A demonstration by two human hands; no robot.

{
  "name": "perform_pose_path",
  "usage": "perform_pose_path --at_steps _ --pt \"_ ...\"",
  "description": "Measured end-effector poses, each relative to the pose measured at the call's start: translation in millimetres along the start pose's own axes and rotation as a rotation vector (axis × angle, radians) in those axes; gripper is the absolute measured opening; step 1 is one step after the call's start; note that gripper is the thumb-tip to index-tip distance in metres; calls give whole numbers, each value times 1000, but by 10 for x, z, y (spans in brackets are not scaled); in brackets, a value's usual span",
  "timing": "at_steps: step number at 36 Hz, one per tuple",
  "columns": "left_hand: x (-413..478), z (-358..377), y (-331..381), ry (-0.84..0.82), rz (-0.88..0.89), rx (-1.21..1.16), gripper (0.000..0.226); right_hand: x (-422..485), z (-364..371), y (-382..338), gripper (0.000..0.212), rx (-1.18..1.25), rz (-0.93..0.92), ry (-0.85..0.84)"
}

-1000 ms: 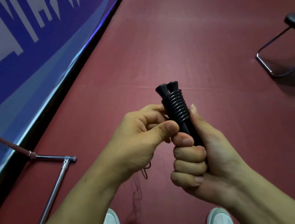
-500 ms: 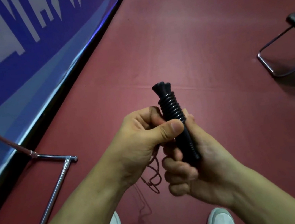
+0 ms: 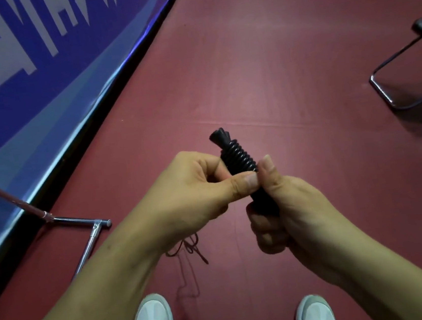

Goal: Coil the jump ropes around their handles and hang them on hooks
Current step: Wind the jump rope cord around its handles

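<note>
we can read no text here; the blue banner (image 3: 22,84) shows only big white strokes, cut off, illegible to us.

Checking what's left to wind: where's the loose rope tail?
Head view, centre: the thin dark rope tail dangles below the left hand, left of the right hand gripping the black coil-wrapped handles.

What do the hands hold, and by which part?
The right hand holds the black handles by their lower part; the left hand pinches the lower edge of the rope coil.
</note>
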State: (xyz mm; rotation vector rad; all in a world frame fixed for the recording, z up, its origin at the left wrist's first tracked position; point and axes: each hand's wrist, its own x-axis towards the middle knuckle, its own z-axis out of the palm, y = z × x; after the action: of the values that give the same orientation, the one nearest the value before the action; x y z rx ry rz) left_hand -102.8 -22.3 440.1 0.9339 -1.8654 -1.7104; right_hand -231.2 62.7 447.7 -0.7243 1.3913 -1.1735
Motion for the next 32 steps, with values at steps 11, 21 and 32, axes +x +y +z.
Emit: perform_pose_path --at_steps 11,21,32 --pt "14 -123 -65 -50 9 173 41 63 -160 170 57 -125 -130 18" --pt "-2 -68 -95 -178 -35 -117 52 -22 -108 133 61 246 59 -107" --pt "5 34 -66 -240 63 -344 11 -26 -209 174 77 607 238 -471"
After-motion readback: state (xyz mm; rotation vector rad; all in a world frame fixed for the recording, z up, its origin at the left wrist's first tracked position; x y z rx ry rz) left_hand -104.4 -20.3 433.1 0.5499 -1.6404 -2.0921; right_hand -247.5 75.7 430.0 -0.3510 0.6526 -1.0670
